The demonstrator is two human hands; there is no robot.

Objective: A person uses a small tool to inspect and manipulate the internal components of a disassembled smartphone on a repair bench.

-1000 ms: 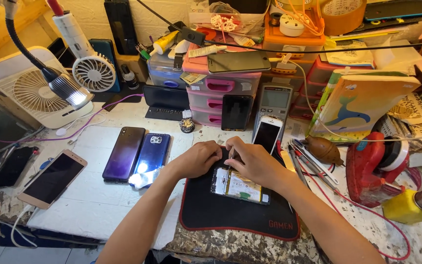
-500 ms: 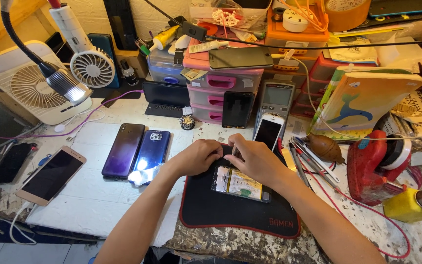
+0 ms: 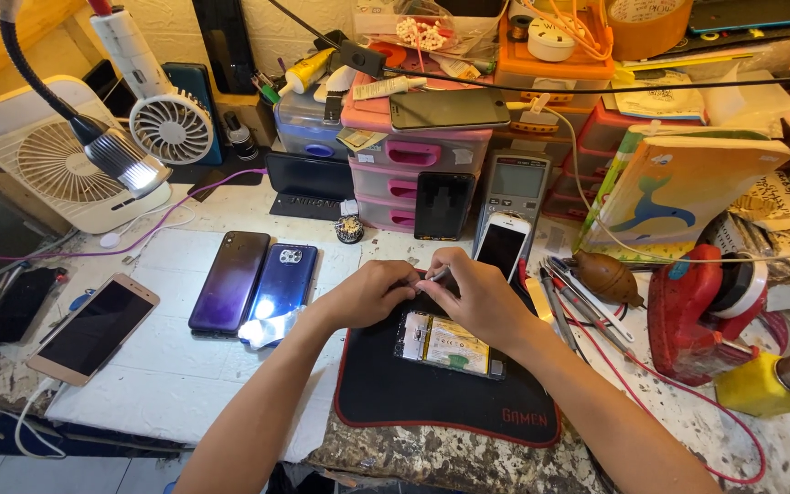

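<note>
**Two hands working over an opened phone on a black mat**

An opened phone (image 3: 447,343), its back cover off and its yellowish battery showing, is lying flat on a black mat (image 3: 413,398) with a red edge, near the front of the cluttered surface (image 3: 166,375). Both hands are meeting at the phone's upper end. The left hand (image 3: 372,291) is resting with curled fingers on the mat at the phone's top corner, seemingly pressing on it. The right hand (image 3: 479,297) is pinching a thin metal tool (image 3: 438,273) between thumb and fingers, the tool's tip pointing toward the left hand's fingertips. The two hands are touching or nearly touching; which, I cannot tell.

To the left of the mat, a purple phone (image 3: 229,280) and a blue phone (image 3: 283,279) are lying side by side, with a rose-gold phone (image 3: 95,327) further left. A white phone (image 3: 502,247) is leaning just behind the right hand. A lit gooseneck lamp (image 3: 121,160) is hanging over the left part of the surface, in front of two small fans. A red device (image 3: 699,316) is standing to the right.
</note>
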